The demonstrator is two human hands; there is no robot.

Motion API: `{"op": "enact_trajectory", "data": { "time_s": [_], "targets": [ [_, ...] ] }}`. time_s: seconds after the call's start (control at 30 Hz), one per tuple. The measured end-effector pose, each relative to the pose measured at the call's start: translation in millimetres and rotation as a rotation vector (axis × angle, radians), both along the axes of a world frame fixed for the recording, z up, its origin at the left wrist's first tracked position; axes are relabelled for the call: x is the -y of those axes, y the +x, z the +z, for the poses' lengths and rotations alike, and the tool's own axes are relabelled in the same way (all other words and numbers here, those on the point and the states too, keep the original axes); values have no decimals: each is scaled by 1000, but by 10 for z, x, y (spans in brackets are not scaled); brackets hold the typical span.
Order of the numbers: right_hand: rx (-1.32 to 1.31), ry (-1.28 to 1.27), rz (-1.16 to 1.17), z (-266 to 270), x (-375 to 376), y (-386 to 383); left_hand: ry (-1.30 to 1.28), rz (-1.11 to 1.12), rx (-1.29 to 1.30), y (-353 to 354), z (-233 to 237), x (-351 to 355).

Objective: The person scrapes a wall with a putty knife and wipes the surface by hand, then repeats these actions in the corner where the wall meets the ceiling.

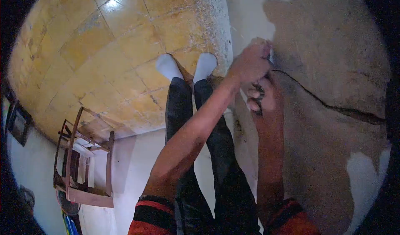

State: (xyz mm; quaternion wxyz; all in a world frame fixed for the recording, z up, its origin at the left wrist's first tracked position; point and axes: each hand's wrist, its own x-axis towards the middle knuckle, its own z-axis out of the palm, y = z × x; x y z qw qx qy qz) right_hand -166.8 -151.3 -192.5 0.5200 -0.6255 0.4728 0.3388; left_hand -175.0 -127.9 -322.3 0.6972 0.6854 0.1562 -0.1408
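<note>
My left hand (252,62) reaches across to the pale wall surface, its fingers closed and blurred. A small light-coloured piece (271,56) shows at its fingertips, too unclear to name. Just below it is my right hand (268,95), with fingers curled round a dark, thin, looped thing (261,94). The two hands are close together, and whether they touch is unclear. From beside them a dark jagged line (321,99), looking like a crack, runs across the shadowed surface to the right edge.
My two feet in light socks (168,66) rest on yellow floor tiles (125,47), with worn, speckled flooring near the wall edge (228,26). A wooden chair (89,197) is at the left. A dark-framed object (18,123) shows at the far left.
</note>
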Motion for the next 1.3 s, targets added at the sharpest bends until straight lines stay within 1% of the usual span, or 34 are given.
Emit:
{"op": "enact_trajectory", "data": {
  "time_s": [0.07, 0.1, 0.2, 0.27, 0.3, 0.37, 0.43, 0.47, 0.5, 0.57, 0.6, 0.63, 0.7, 0.8, 0.87, 0.9, 0.97, 1.0, 1.03, 1.07, 1.1, 1.17, 1.2, 1.23, 1.3],
  "targets": [
    [-47, -37, 6, -188, 120, -88, -184, -198, -293, 99, 50, -183],
    [-52, -63, 8, -112, 126, -55, -275, -300, -430, 170, 51, -245],
    [-26, -87, 28, -35, 35, -13, -121, -37, -177, 58, 94, -97],
    [1, -118, 67, -25, -9, -107, -125, -19, -126, -12, -97, -61],
    [-3, -89, 28, -54, 0, -118, -140, -13, -100, 10, -70, -65],
    [4, -6, -65, -225, -10, -121, -186, -106, -156, 79, -41, -115],
    [-2, -16, -13, -79, -2, -72, -174, -93, -149, 73, -97, -174],
    [-4, -30, 16, -14, 29, -56, -158, -36, -111, 55, -107, -131],
    [-1, -22, 5, -72, 35, -93, -156, 15, -83, 9, -74, -64],
    [18, 6, -9, -289, -12, -116, -216, -66, -211, 73, -111, -93],
    [35, -5, 16, -256, 22, -108, -233, -107, -269, 112, -125, -152],
    [42, -19, 36, -186, 96, -127, -208, -112, -265, 72, -65, -143],
    [46, -23, 53, -271, 102, -66, -139, -105, -227, 99, -34, -66],
    [-27, -95, 13, -232, 45, -85, -240, -186, -317, 99, -317, -100],
    [-22, -139, -25, -179, -65, -25, -148, -187, -241, 106, -219, -6],
    [-28, -100, -15, -204, -85, -6, -91, -183, -197, 139, -216, -14],
    [-51, -56, 4, -142, 7, -2, -92, -102, -132, 44, -463, 60],
    [-72, 30, -52, -316, 153, -61, -93, -113, -146, -16, -538, 105],
    [-85, 119, -116, -703, 366, -167, -93, -124, -159, -73, -617, 150],
    [-86, 215, -181, -926, 489, -221, -75, -200, -196, -62, -677, 153],
    [-39, 144, 120, -891, 441, -221, -41, -272, -225, -5, -735, 65],
    [-96, 34, 65, -799, 396, -281, -219, -324, -433, -134, -778, -61],
    [-124, -17, 41, -752, 344, -296, -271, -344, -493, -236, -788, -155],
    [-191, -10, 79, -755, 389, -398, -319, -364, -555, -340, -803, -247],
    [-304, 5, 155, -767, 472, -569, -341, -406, -569, -562, -700, -364]
  ]
}}
